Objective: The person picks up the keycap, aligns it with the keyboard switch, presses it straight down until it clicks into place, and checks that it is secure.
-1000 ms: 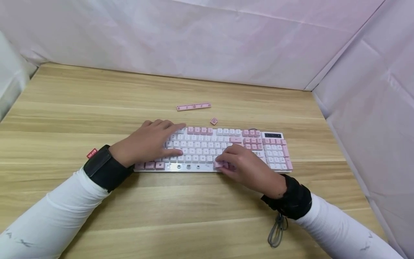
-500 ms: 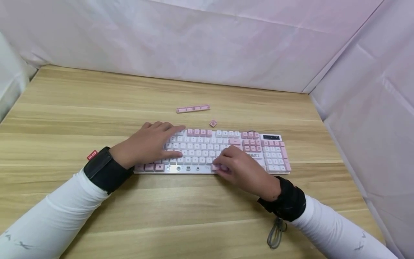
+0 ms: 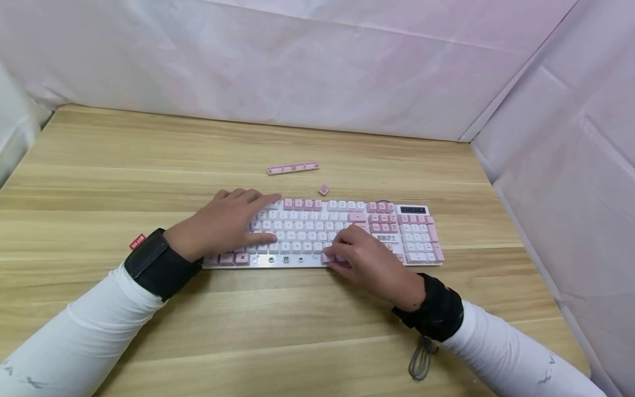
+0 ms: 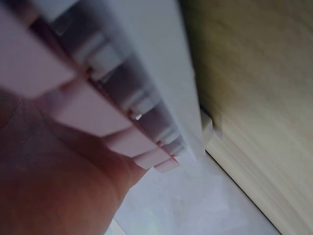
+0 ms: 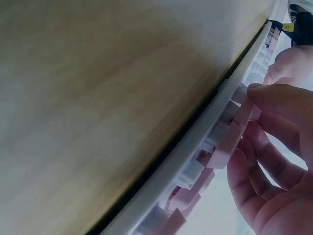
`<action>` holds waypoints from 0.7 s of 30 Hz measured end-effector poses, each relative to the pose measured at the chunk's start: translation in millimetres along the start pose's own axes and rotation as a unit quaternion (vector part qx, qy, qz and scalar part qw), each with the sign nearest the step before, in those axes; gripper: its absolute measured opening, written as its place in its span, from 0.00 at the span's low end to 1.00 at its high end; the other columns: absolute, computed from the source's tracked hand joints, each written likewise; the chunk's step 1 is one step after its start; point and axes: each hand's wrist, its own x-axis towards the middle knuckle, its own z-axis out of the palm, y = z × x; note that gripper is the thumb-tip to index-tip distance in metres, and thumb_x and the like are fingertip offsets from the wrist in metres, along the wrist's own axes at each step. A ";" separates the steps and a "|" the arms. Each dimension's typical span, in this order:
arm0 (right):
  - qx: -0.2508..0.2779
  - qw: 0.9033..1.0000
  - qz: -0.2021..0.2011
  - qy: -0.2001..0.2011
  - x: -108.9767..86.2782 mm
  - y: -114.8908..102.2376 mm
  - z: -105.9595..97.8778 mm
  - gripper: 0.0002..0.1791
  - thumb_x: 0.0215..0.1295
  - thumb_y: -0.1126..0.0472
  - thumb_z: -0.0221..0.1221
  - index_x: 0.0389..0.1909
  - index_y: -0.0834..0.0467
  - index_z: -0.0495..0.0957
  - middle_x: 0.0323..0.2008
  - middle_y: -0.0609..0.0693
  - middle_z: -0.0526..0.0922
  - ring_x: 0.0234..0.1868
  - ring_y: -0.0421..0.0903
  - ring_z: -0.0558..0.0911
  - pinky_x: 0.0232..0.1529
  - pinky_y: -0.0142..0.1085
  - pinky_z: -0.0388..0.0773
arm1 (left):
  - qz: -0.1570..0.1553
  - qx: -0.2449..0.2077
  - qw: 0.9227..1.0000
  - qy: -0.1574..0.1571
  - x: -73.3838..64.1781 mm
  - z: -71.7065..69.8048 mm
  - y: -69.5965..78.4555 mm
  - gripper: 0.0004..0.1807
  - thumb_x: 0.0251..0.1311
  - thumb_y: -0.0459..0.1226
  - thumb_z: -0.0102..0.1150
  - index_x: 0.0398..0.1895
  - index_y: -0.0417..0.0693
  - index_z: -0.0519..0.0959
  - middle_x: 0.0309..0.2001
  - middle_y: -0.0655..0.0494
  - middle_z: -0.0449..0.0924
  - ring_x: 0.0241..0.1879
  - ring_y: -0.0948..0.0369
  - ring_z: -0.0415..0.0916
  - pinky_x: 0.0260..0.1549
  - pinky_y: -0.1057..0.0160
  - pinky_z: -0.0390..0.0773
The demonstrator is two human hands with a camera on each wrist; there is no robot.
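Observation:
A white and pink keyboard (image 3: 303, 236) lies on the wooden table. Spread over its left end is my left hand (image 3: 218, 225), fingers straight, thumb resting across the keys. My right hand (image 3: 371, 262) pinches a pink keycap (image 3: 326, 258) in the bottom row, just right of the bare spacebar slot (image 3: 286, 261). From the right wrist camera, the thumb (image 5: 266, 94) sits on the front side of that keycap, with the other fingers curled behind. Pink keys (image 4: 90, 110) stand close above the left palm in the left wrist view.
Behind the keyboard a long pink spacebar cap (image 3: 292, 168) lies underside up, with a small pink keycap (image 3: 323, 189) near it. A bundled grey cable (image 3: 420, 359) rests by the right wrist. Pale cloth walls (image 3: 258, 66) enclose the table's back and sides.
The head view has shifted slightly. The right hand has edged a little leftward while staying at the same keycap; the left hand keeps its place on the keyboard.

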 end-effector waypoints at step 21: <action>0.002 1.000 0.003 0.002 -2.3 0.1 1.4 0.06 0.60 0.60 0.70 0.38 0.54 0.89 0.36 0.44 0.81 0.39 0.39 0.76 0.39 0.31 0.77 | 0.008 0.002 1.000 0.009 -0.6 0.8 -1.1 0.49 0.59 0.68 0.57 0.79 0.59 0.55 0.69 0.45 0.69 0.71 0.44 0.63 0.66 0.34 0.61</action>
